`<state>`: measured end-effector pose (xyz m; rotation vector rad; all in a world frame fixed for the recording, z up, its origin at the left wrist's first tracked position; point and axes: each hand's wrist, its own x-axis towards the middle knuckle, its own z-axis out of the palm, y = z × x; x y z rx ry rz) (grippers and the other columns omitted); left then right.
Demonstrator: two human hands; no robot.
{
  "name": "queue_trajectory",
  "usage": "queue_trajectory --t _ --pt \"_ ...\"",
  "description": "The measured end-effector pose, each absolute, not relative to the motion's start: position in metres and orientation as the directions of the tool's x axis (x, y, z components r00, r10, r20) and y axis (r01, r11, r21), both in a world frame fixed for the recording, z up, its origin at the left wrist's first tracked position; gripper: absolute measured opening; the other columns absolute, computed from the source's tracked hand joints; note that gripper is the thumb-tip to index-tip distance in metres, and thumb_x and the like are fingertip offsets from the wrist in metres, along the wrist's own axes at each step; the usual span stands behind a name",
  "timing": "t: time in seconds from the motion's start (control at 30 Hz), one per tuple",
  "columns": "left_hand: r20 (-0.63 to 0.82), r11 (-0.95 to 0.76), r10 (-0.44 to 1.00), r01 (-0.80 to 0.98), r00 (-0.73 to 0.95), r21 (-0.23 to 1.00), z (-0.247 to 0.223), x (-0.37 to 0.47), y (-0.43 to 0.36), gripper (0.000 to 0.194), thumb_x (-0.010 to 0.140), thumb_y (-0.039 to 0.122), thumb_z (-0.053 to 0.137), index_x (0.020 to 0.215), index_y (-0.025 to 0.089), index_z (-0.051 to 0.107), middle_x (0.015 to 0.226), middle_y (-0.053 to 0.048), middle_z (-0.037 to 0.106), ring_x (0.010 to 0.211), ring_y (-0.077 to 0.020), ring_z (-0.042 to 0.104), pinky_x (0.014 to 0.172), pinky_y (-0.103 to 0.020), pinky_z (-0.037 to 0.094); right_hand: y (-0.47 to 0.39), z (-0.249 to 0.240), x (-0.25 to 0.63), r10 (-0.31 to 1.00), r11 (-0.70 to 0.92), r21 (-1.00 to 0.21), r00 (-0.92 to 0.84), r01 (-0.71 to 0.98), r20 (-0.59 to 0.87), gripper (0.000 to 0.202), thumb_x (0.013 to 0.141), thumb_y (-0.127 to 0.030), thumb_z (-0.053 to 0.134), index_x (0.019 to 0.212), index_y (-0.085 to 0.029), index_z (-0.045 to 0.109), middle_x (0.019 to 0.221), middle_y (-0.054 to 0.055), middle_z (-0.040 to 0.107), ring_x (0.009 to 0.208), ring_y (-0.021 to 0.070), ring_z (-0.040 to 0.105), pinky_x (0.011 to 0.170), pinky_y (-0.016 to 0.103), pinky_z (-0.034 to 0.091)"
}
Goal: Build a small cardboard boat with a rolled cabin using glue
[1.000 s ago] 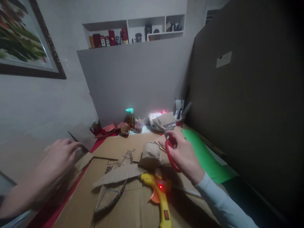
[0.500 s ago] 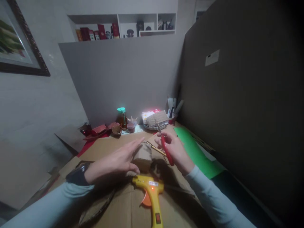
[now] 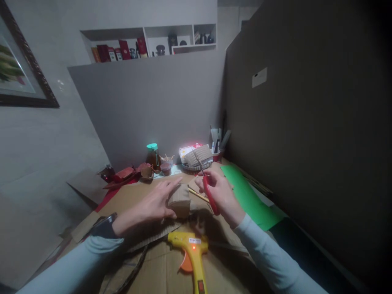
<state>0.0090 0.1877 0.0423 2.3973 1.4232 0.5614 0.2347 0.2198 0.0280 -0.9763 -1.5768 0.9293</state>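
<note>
My left hand is around the left side of a small cardboard block, fingertips at its far edge and thumb at its near edge. A pair of scissors with red handles is in my right hand, its blades pointing away from me. Beneath the scissors shows a thin golden stick; whether my hand touches it I cannot tell. Nearer to me lies a yellow glue gun with an orange trigger and a lit red light.
Cardboard covers the table. A green sheet lies at the right. Along the back stand a bottle with a teal lid, a small tub, a basket with corrugated card and a cup of pens. Grey panels enclose the back.
My left hand has settled closer around the cardboard block. The scissors stay in my right hand. The whole view has shifted slightly as my head moved.
</note>
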Motion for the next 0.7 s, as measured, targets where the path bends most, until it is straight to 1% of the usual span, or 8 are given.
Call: queue_trajectory --t 0.13,0.23,0.3,0.37,0.4,0.47,0.57,0.7 --pt "0.216 -0.403 0.915 0.728 0.341 0.555 0.069 0.010 0.183 0.099 0.067 0.031 0.080 0.151 0.022 0.030 0.156 -0.020 0.032 0.141 -0.0394 0.032 0.115 -0.062 0.021 0.217 0.034 0.236 0.927 0.359 -0.932 -0.137 0.042 0.350 0.028 0.092 -0.037 0.065 0.108 -0.015 0.060 0.092 0.002 0.064 0.072 0.0135 0.062 0.065 0.030 0.053" --pt "0.201 -0.353 0.932 0.624 0.303 0.697 0.090 0.008 0.172 0.097 0.071 0.035 0.079 0.152 0.023 0.028 0.161 -0.018 0.026 0.144 -0.0371 0.030 0.117 -0.058 0.023 0.214 0.038 0.235 0.926 0.324 -0.943 -0.182 -0.073 0.332 0.027 0.091 -0.038 0.065 0.105 -0.015 0.059 0.087 0.001 0.062 0.067 0.0117 0.060 0.059 0.026 0.050" --pt "0.193 -0.329 0.934 0.511 0.301 0.794 0.099 0.006 0.159 0.085 0.080 0.038 0.070 0.152 0.024 0.027 0.161 -0.015 0.029 0.143 -0.0343 0.035 0.115 -0.054 0.029 0.210 0.040 0.233 0.923 0.282 -0.949 -0.230 -0.143 0.309 0.028 0.090 -0.038 0.066 0.104 -0.015 0.058 0.080 -0.002 0.060 0.064 0.0113 0.058 0.055 0.024 0.046" --pt "0.190 -0.310 0.930 0.397 0.314 0.864 0.104 0.004 0.143 0.072 0.087 0.041 0.056 0.151 0.023 0.028 0.156 -0.014 0.040 0.136 -0.0340 0.045 0.110 -0.052 0.039 0.205 0.043 0.231 0.915 0.241 -0.950 -0.281 -0.198 0.291 0.032 0.087 -0.040 0.069 0.104 -0.016 0.057 0.077 -0.003 0.058 0.064 0.0112 0.057 0.055 0.023 0.044" --pt "0.189 -0.300 0.928 0.343 0.321 0.890 0.104 0.004 0.134 0.071 0.088 0.042 0.051 0.151 0.021 0.028 0.152 -0.015 0.045 0.132 -0.0353 0.050 0.106 -0.052 0.043 0.202 0.045 0.231 0.909 0.223 -0.950 -0.304 -0.220 0.285 0.035 0.084 -0.041 0.071 0.104 -0.016 0.057 0.076 -0.003 0.058 0.065 0.0111 0.057 0.055 0.023 0.043" --pt "0.190 -0.263 0.926 0.194 0.326 0.945 0.102 0.002 0.118 0.077 0.085 0.043 0.053 0.153 0.020 0.026 0.148 -0.016 0.050 0.129 -0.0382 0.052 0.104 -0.053 0.045 0.196 0.049 0.230 0.895 0.189 -0.950 -0.354 -0.247 0.270 0.039 0.081 -0.044 0.072 0.104 -0.016 0.057 0.076 -0.003 0.058 0.065 0.0104 0.056 0.055 0.022 0.042" --pt "0.173 -0.163 0.937 -0.059 0.305 0.985 0.094 -0.003 0.099 0.084 0.079 0.040 0.063 0.153 0.024 0.027 0.150 -0.012 0.048 0.135 -0.0391 0.045 0.108 -0.053 0.041 0.185 0.054 0.228 0.864 0.135 -0.957 -0.443 -0.257 0.241 0.041 0.081 -0.046 0.071 0.107 -0.017 0.056 0.074 -0.003 0.057 0.059 0.0088 0.053 0.050 0.021 0.035" --pt "0.141 -0.080 0.951 -0.219 0.274 0.972 0.085 -0.006 0.084 0.088 0.072 0.040 0.072 0.150 0.023 0.037 0.149 -0.011 0.051 0.136 -0.0411 0.044 0.114 -0.055 0.033 0.169 0.060 0.222 0.796 0.091 -0.964 -0.563 -0.251 0.222 0.041 0.080 -0.046 0.070 0.105 -0.017 0.054 0.076 -0.002 0.059 0.057 0.0084 0.051 0.050 0.022 0.035"
